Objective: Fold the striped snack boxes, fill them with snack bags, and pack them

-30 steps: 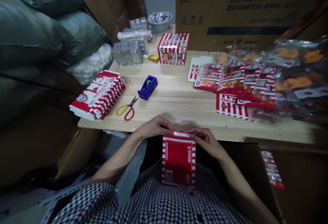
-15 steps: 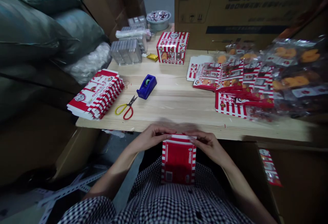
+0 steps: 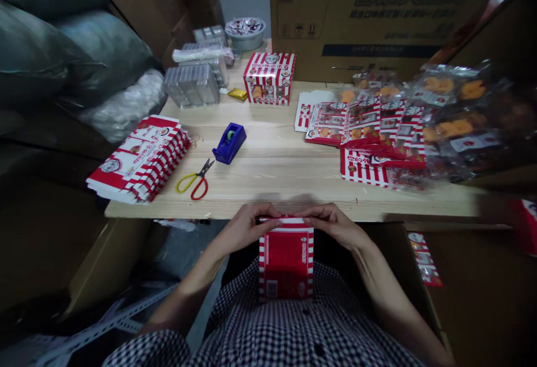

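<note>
A red box with striped red-and-white edges [image 3: 286, 260] stands upright against my lap, just in front of the table edge. My left hand [image 3: 251, 224] pinches its top left edge between thumb and fingers. At the top right edge, my right hand [image 3: 333, 222] grips the same box in a similar way. The fingertips of both hands nearly meet along the white top edge. On the table beyond lie scissors with a yellow and a red handle [image 3: 199, 179] and a blue tape dispenser [image 3: 229, 143].
Stacked flat cartons [image 3: 140, 157] lie at the table's left. A striped box [image 3: 269, 78], clear plastic trays [image 3: 192, 85] and a bowl of sachets [image 3: 245, 33] stand at the back. Filled packs [image 3: 364, 123] and bagged food [image 3: 455, 129] cover the right. The wooden tabletop [image 3: 268, 171] ends before me.
The view has shifted, so the table things appear further left. My fingers have come closer together along the box's top edge. At the far right a red item has come into view.
</note>
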